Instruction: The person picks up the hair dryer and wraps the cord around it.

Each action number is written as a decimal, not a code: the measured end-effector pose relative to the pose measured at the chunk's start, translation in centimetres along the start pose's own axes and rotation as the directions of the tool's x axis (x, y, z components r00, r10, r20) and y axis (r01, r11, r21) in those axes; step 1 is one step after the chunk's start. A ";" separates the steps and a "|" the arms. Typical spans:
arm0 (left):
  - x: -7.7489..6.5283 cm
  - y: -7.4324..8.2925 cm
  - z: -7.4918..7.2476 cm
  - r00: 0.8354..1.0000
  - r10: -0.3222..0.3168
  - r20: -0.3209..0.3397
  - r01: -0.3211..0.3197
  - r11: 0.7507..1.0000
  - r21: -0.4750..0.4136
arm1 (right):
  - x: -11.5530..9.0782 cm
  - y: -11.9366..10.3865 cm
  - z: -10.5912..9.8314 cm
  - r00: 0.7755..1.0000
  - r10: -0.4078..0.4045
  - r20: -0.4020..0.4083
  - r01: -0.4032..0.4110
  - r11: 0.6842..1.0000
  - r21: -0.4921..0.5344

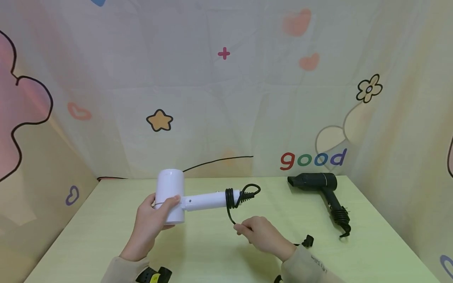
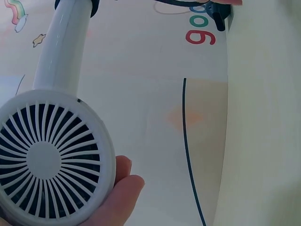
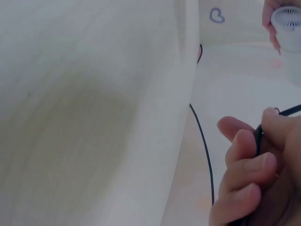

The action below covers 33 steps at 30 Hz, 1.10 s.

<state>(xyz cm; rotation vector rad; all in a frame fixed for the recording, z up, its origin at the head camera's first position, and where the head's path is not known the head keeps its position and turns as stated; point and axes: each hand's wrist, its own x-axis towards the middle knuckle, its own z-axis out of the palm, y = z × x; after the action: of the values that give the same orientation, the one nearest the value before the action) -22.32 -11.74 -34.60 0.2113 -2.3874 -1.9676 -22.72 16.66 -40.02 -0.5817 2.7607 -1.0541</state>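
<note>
A white hair dryer [image 1: 170, 184] is held above the table by my left hand [image 1: 153, 219], which grips its barrel with the thumb across the front. The handle points right, and black power cord [image 1: 231, 198] is wound around its end. In the left wrist view the round slatted grille [image 2: 44, 160] faces the camera. My right hand [image 1: 263, 236] pinches the cord below the handle, fingers curled around it in the right wrist view. A black plug [image 1: 308, 241] shows just past the right wrist, on a stretch of cord.
A black hair dryer [image 1: 315, 181] lies at the table's back right, its cord bundled along the handle. The pale green table [image 1: 212, 251] ends at a printed curtain [image 1: 226, 118] behind and at the sides.
</note>
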 end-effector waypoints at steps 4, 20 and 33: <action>-0.2 0.1 -0.2 1.000 0.005 0.019 -0.005 1.000 -0.007 | 0.6 0.4 -0.7 0.998 0.057 -0.001 -0.057 0.998 0.002; -0.8 0.1 -0.4 0.995 0.013 0.101 -0.012 1.000 -0.003 | 1.5 0.6 -3.7 0.992 0.013 -0.125 -0.027 0.993 -0.111; -1.1 -0.2 -0.8 0.982 0.064 0.175 -0.072 0.997 0.040 | 1.9 -0.6 -6.3 0.988 0.040 -0.152 -0.061 0.989 -0.135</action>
<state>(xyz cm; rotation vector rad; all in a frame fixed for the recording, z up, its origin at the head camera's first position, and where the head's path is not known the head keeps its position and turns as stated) -21.07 -12.42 -34.60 -0.0428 -2.5089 -1.9775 -25.84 19.38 -34.93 -0.4643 2.9808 -0.9360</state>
